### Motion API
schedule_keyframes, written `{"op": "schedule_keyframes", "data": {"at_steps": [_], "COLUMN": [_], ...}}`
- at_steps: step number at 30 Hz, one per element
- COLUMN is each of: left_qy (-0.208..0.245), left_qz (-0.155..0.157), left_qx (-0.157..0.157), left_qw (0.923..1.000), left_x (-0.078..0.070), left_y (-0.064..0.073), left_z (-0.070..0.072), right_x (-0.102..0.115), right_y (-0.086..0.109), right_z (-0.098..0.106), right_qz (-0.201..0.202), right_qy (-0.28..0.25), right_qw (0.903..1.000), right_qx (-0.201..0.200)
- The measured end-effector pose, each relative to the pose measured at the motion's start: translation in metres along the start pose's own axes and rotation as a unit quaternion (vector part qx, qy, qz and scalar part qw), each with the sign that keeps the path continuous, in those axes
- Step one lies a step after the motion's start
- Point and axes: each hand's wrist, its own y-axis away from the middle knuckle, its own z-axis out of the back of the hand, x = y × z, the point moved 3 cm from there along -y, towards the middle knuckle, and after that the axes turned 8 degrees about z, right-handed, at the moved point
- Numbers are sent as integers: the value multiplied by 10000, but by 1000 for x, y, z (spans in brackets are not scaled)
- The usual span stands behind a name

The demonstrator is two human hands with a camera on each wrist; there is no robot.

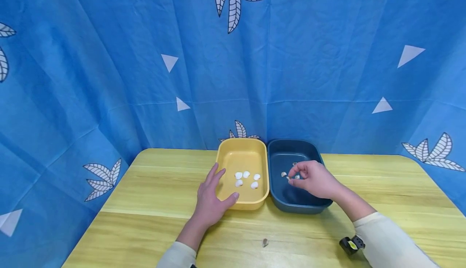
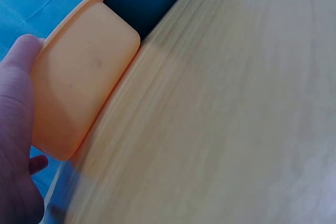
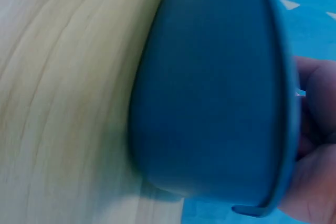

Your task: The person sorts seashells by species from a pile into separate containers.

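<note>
Several white seashells (image 1: 246, 174) lie in the yellow box (image 1: 242, 205). My left hand (image 1: 212, 201) is at that box's near left corner with fingers spread and relaxed; its thumb reaches over the near rim. Over the dark blue box (image 1: 300, 209) my right hand (image 1: 314, 178) bends down, thumb and index fingertip pinching a small shell (image 1: 289, 178) low inside. Other small brownish-white shells (image 1: 283, 174) lie around those fingertips on the blue floor. In the right wrist view the blue box's outer wall (image 3: 210, 87) hides the fingertips.
The two boxes stand side by side at the back of the wooden table (image 1: 164, 195). A single ridged shell (image 1: 265, 242) lies on the wood in front of them. Behind hangs a blue curtain (image 1: 309, 66) with leaf prints.
</note>
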Motion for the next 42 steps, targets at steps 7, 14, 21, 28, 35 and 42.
{"op": "schedule_keyframes", "data": {"at_steps": [7, 14, 21, 28, 35, 42], "left_qy": [3, 50, 20, 2, -7, 17], "left_qz": [28, 42, 15, 9, 16, 31], "left_qx": [-16, -1, -14, -8, 13, 18], "left_qw": [10000, 10000, 10000, 10000, 10000, 10000], "left_x": [1, -1, -2, 0, -1, -4], "left_y": [-1, 0, 0, -1, -1, 0], "left_z": [0, -1, 0, 0, 0, 1], "right_x": [-15, -22, -25, -25, -20, -6], "right_y": [-10, -17, -18, -18, -15, -9], "right_z": [-13, -21, -23, -21, -15, -12], "right_qz": [-145, -263, -279, -355, -440, -434], "right_qy": [265, 365, 436, 420, 242, 121], "right_qw": [9995, 9988, 9984, 9984, 9987, 9989], "right_qx": [74, 205, 216, 145, -64, -93]}}
